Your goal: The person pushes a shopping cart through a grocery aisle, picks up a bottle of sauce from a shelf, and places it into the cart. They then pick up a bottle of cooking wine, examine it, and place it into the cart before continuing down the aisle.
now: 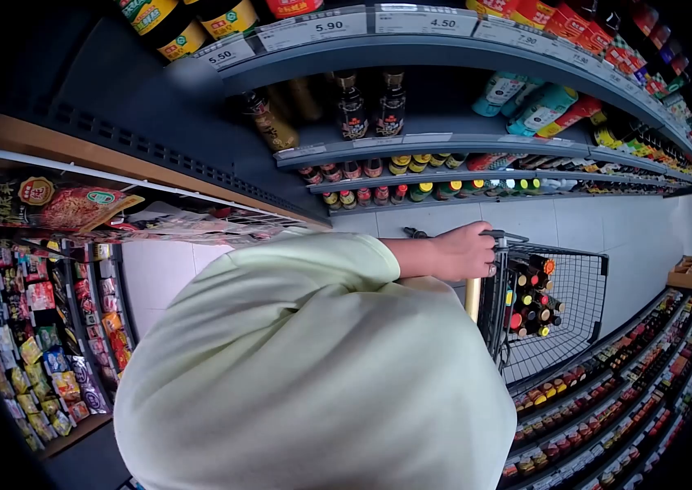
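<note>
My left hand (470, 251) is closed around the far end of the shopping cart handle (473, 299), with a ring on one finger. The wire shopping cart (583, 322) stands on the tiled floor beyond the handle. Inside its basket, several dark bottles (532, 298) with red, yellow and orange caps are grouped near the handle end. A pale green shirt (321, 367) on my own body fills the lower middle of the view. My right hand does not show.
Shelves (436, 147) of bottles and price labels run along the top. Another long shelf row (599, 408) lines the lower right. At left, packets hang on a rack (44, 343), near a display of bagged food (52, 204). Pale floor tiles (632, 224) run between the shelves.
</note>
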`<state>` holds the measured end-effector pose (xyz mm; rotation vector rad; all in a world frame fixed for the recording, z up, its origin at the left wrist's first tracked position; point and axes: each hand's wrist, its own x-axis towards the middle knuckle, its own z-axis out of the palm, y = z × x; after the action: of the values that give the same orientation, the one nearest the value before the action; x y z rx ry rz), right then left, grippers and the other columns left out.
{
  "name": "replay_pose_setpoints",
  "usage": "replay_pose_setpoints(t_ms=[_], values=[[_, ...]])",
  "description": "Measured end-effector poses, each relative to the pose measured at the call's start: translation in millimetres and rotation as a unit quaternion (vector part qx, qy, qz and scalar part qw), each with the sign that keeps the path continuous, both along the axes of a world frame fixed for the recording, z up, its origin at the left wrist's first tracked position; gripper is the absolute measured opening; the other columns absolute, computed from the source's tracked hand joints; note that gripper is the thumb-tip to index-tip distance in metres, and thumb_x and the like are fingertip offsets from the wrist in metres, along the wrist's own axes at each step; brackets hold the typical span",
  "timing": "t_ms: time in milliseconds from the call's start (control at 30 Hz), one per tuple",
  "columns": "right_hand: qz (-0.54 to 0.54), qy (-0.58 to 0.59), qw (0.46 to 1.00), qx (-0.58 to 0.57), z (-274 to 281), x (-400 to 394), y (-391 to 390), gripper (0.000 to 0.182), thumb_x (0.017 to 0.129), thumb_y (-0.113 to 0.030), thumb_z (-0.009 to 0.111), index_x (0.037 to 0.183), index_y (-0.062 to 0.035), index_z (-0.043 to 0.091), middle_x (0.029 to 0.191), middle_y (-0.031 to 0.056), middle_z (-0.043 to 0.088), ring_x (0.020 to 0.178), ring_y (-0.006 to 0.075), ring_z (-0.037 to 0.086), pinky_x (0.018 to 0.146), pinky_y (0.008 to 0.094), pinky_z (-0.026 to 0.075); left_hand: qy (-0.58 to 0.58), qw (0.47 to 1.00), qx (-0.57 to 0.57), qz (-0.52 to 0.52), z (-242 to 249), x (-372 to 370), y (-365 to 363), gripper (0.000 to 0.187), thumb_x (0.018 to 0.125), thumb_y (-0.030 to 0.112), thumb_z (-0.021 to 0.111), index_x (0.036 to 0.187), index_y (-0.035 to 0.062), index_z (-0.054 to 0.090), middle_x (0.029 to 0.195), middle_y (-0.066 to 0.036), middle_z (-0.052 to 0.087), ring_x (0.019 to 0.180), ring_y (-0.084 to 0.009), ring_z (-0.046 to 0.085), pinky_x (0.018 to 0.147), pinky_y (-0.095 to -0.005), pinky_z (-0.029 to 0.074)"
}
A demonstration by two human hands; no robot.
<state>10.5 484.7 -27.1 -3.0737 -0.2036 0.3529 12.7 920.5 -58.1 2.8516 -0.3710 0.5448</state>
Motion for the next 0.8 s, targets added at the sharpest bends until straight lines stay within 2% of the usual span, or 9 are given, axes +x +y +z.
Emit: replay_pose_setpoints(t_ms=[200, 233, 333, 367, 433, 567, 667, 767, 800], values=[[0.088, -0.002, 0.984, 0.157, 44.8, 58.3, 91.4, 0.041, 0.09, -0.013, 0.067, 0.128, 0.0012, 0.059, 0.12, 0.0208, 0.065, 0.113, 0.03, 0.062, 0.097, 0.0423, 0.049, -0.01, 0.996, -0.069, -0.049, -2.6, -11.5, 6.8, 0.018, 0.081, 0.016, 0.059, 0.097, 0.0127, 0.066, 0.089, -0.001, 0.06, 0.1, -0.0219, 0.058, 0.106, -0.0487, 0.037], [0.145, -0.022, 0.981, 0.13, 68.5, 65.4, 133.1, 0.042, 0.088, -0.014, 0.068, 0.126, 0.004, 0.059, 0.116, 0.0245, 0.064, 0.105, 0.0401, 0.063, 0.09, 0.0449, 0.05, -0.015, 0.997, -0.061, -0.047, -3.2, -14.0, 7.7, 0.018, 0.081, 0.016, 0.059, 0.097, 0.0127, 0.066, 0.089, -0.001, 0.06, 0.1, -0.0219, 0.058, 0.106, -0.0487, 0.037], [0.281, -0.057, 0.919, 0.269, 77.5, 74.5, 217.7, 0.04, 0.089, -0.014, 0.069, 0.125, 0.001, 0.06, 0.114, 0.0218, 0.066, 0.103, 0.0372, 0.064, 0.089, 0.0428, 0.05, -0.015, 0.993, -0.102, -0.057, -1.2, -26.7, 13.2, 0.031, 0.085, 0.016, 0.056, 0.114, 0.011, 0.064, 0.119, -0.01, 0.061, 0.119, -0.0283, 0.054, 0.108, -0.05, 0.037], [0.217, 0.052, 0.935, 0.277, 98.3, 61.6, 251.3, 0.037, 0.088, -0.013, 0.068, 0.122, 0.0002, 0.061, 0.111, 0.0198, 0.066, 0.101, 0.037, 0.064, 0.088, 0.0424, 0.05, -0.016, 0.994, -0.095, -0.056, 1.0, -32.6, 15.9, 0.031, 0.085, 0.016, 0.056, 0.114, 0.011, 0.064, 0.119, -0.01, 0.061, 0.119, -0.0283, 0.054, 0.108, -0.05, 0.037], [0.434, -0.044, 0.845, 0.309, 69.3, 64.3, 274.8, 0.035, 0.084, -0.011, 0.071, 0.117, -0.0019, 0.064, 0.107, 0.0182, 0.066, 0.091, 0.0344, 0.066, 0.079, 0.0398, 0.053, -0.043, 0.996, -0.07, -0.033, 1.9, -40.4, 17.6, 0.038, 0.085, 0.018, 0.058, 0.121, 0.0098, 0.062, 0.13, -0.011, 0.059, 0.127, -0.03, 0.051, 0.108, -0.0456, 0.039], [0.466, 0.081, 0.78, 0.409, 64.8, 44.6, 321.0, 0.024, 0.083, -0.004, 0.071, 0.106, 0.0009, 0.068, 0.1, 0.0186, 0.067, 0.09, 0.0339, 0.067, 0.08, 0.0375, 0.053, 0.102, 0.941, -0.316, 0.064, 1.0, -60.5, 21.6, 0.041, 0.092, 0.021, 0.056, 0.131, 0.0067, 0.055, 0.14, -0.013, 0.052, 0.132, -0.0307, 0.046, 0.107, -0.0402, 0.04], [0.473, 0.058, 0.764, 0.436, 58.1, 55.5, 350.8, 0.02, 0.083, -0.007, 0.072, 0.101, 0.0015, 0.069, 0.093, 0.0176, 0.069, 0.085, 0.0337, 0.068, 0.077, 0.0372, 0.054, 0.194, 0.923, -0.301, 0.14, 27.1, -87.8, 41.7, 0.051, 0.094, 0.022, 0.055, 0.142, 0.0078, 0.044, 0.147, -0.013, 0.044, 0.134, -0.0321, 0.044, 0.11, -0.0424, 0.038], [0.509, 0.053, 0.725, 0.461, 61.6, 67.6, 391.9, 0.021, 0.084, -0.012, 0.072, 0.101, 0.001, 0.07, 0.091, 0.0176, 0.07, 0.084, 0.0325, 0.069, 0.076, 0.0366, 0.054, 0.07, 0.923, -0.275, 0.26, 11.9, -108.3, 61.9, 0.06, 0.092, 0.022, 0.06, 0.146, 0.0083, 0.039, 0.15, -0.012, 0.04, 0.134, -0.033, 0.043, 0.109, -0.0427, 0.038], [0.512, 0.068, 0.723, 0.459, 64.4, 68.8, 410.6, 0.024, 0.084, -0.014, 0.072, 0.103, -0.0002, 0.07, 0.094, 0.0187, 0.07, 0.089, 0.0353, 0.068, 0.079, 0.0389, 0.053, 0.074, 0.874, -0.358, 0.32, 20.7, -109.2, 67.3, 0.069, 0.088, 0.018, 0.064, 0.149, 0.0085, 0.035, 0.151, -0.013, 0.037, 0.134, -0.0343, 0.043, 0.11, -0.0419, 0.038]])
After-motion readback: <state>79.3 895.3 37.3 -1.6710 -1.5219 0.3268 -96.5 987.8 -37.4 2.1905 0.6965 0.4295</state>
